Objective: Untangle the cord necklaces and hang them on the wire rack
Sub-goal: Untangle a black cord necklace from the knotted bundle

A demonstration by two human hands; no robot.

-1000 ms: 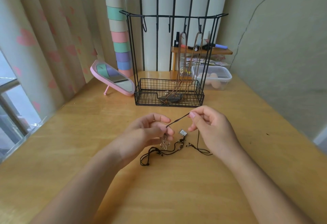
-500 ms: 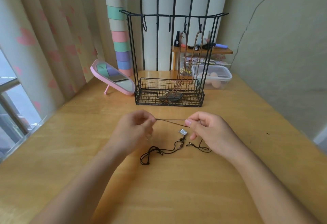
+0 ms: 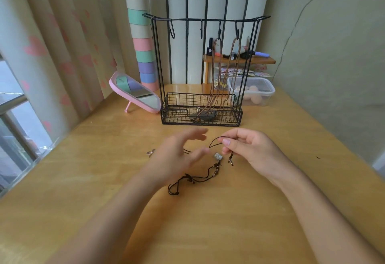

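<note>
Nearest, on the table (image 3: 104, 170), a tangle of black cord necklaces (image 3: 214, 171), not yet hung. Pinches one loop between thumb and forefinger of the right hand (image 3: 250, 151); spreads the left hand (image 3: 179, 155) wide, blurred, holding nothing. Should keep that loop slack and tease strands apart rather than tug knots tighter. Farther back, in the wire rack (image 3: 179, 113) basket, pendants of two brown necklaces (image 3: 220, 65) hung from its hooks. Beyond, in a lidded clear box (image 3: 268, 92), pale rounded things, kind unclear.

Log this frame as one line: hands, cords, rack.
left hand: open, blurred | right hand: pinches black cord | tangle: on table | rack: two brown necklaces hung
</note>
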